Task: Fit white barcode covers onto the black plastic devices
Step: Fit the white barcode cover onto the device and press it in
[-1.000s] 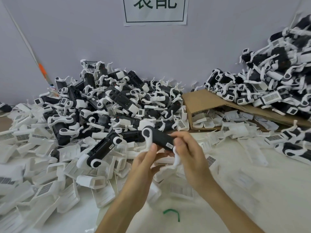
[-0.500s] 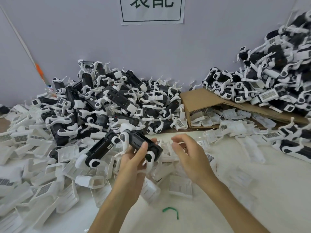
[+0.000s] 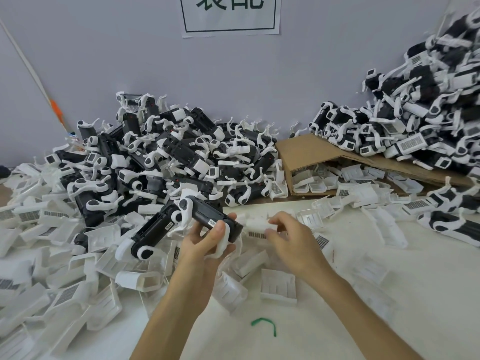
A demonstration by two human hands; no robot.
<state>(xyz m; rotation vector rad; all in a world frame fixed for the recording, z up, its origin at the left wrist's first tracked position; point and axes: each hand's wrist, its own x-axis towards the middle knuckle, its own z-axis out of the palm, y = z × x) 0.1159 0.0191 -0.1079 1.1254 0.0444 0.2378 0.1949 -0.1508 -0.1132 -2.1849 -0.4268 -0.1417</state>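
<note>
A black plastic device (image 3: 207,216) is held in the left hand (image 3: 207,242) above the middle of the worktop (image 3: 389,294), with the fingers (image 3: 217,231) closed around its near end and the thumb pressed on its top face. Its far end, carrying a white hinged part, points away to the left. A white barcode cover (image 3: 257,224) is pinched in the right hand (image 3: 288,242), fingers curled narrowly around it, just beside the near end of the held device; whether the two parts touch cannot be told. Loose white covers (image 3: 278,285) are scattered over the left side of the worktop and under both hands. A heap of black devices (image 3: 168,154) is piled against the wall at the far left, and a second heap (image 3: 420,118) rises at the far right corner. Between them a brown cardboard box (image 3: 311,152) lies on its side, with more white covers inside it. A small green curved strip (image 3: 265,324) lies alone near the front edge. A paper sign (image 3: 231,15) is fixed on the wall above.
</note>
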